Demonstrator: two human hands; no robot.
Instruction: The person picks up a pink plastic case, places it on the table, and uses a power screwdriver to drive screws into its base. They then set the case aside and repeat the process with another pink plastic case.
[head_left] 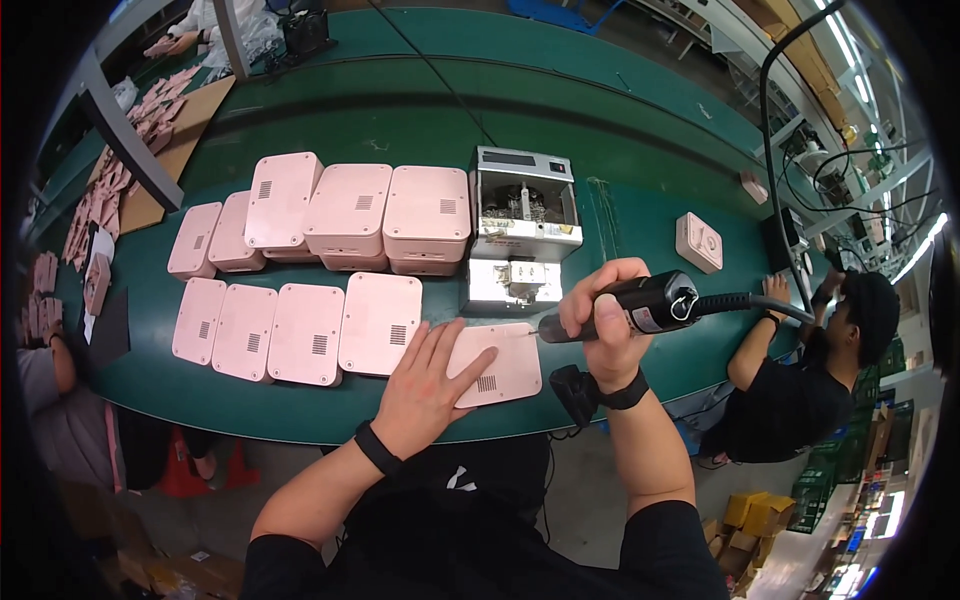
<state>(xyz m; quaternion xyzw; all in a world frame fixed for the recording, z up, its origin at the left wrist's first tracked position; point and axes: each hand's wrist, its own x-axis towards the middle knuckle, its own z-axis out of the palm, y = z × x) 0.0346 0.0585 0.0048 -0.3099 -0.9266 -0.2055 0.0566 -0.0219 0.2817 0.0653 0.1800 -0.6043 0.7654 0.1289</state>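
A pale pink plastic case lies flat on the green table in front of me, its vented face and corner holes upward. Spread across the left end of that case is my left hand, fingers stretched out and pressing down on it. My right hand is wrapped around a black electric screwdriver held nearly level, its cord running off to the right. The screwdriver's tip points at the case's upper right corner; whether it touches the hole there I cannot tell.
Several more pink cases stand in two rows on the left, some stacked. A metal screw feeder stands beyond my case. One pink box sits at the right, near a co-worker. A black cable hangs overhead.
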